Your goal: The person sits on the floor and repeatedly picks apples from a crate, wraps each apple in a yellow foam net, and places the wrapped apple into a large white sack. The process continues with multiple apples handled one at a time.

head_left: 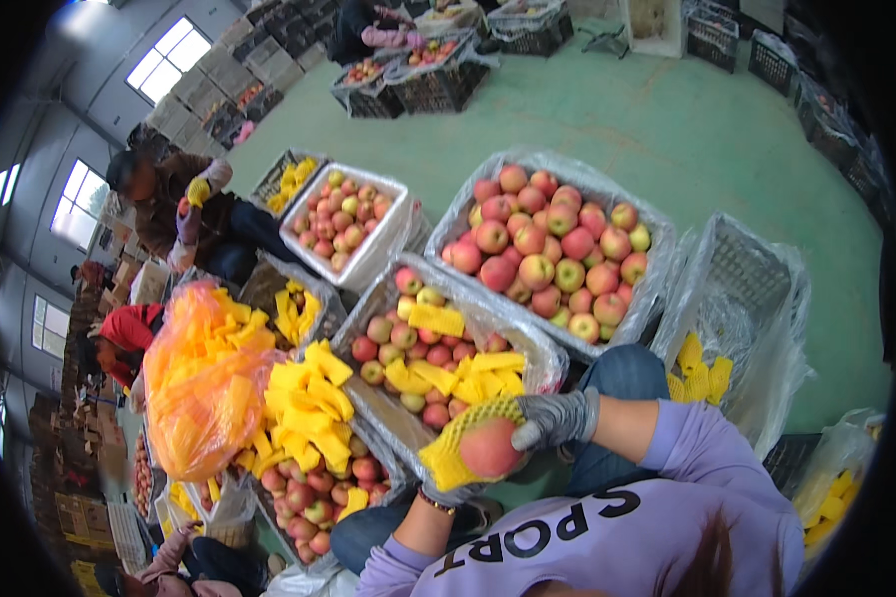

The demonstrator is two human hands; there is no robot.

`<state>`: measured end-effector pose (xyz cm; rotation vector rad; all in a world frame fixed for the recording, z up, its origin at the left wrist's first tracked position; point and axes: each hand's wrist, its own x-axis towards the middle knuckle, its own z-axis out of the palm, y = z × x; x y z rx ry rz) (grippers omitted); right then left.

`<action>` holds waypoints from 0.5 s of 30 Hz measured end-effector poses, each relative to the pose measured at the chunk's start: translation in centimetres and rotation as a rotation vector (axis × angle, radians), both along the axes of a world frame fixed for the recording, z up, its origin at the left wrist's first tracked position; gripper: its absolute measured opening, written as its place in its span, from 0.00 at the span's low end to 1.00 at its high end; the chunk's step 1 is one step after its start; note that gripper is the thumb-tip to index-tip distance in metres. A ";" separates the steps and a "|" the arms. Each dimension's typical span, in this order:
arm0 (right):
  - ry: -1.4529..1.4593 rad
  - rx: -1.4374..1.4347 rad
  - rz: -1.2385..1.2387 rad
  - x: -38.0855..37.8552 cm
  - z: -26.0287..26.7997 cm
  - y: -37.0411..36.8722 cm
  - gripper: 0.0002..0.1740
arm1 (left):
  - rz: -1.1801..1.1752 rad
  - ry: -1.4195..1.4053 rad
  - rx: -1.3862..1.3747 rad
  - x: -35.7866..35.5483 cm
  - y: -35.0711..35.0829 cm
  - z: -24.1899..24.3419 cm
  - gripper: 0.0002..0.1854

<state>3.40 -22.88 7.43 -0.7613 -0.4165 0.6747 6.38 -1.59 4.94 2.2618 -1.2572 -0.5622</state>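
An apple point(490, 448) sits partly inside a yellow foam net sleeve point(448, 461), held between my two gloved hands above my lap. My left hand point(452, 492) supports the sleeve and apple from below, mostly hidden behind them. Gripping the apple's right side and the sleeve's edge is my right hand point(560, 420), in a grey glove. Just beyond, a plastic-lined crate point(545, 358) holds apples and loose yellow sleeves. At its left lie a heap of yellow sleeves point(310, 403) and an orange plastic bag point(209, 373) full of them, over another crate of apples.
A large lined crate of apples point(448, 216) stands ahead. At right, a lined crate point(795, 291) holds a few wrapped pieces. A white box of apples point(396, 194) is ahead left. Co-workers sit at left, one point(194, 201) holding a yellow-sleeved piece; crates line the far floor.
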 end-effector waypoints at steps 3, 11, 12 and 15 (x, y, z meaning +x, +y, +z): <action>-0.095 -0.069 -0.107 -1.0 -1.7 -0.7 0.51 | 0.162 -0.076 -0.247 -0.6 -0.3 0.8 0.28; -0.259 -0.631 -0.741 -1.8 -3.7 0.7 0.33 | 0.756 0.077 -0.738 -3.7 -3.5 4.3 0.13; -0.288 -0.616 -0.809 -1.9 -3.6 1.1 0.31 | 0.589 -0.071 -0.680 -4.3 -4.3 4.4 0.15; -0.031 -0.175 -0.736 -2.2 -2.9 1.6 0.27 | 0.243 -0.263 -0.531 -5.3 -5.4 5.0 0.15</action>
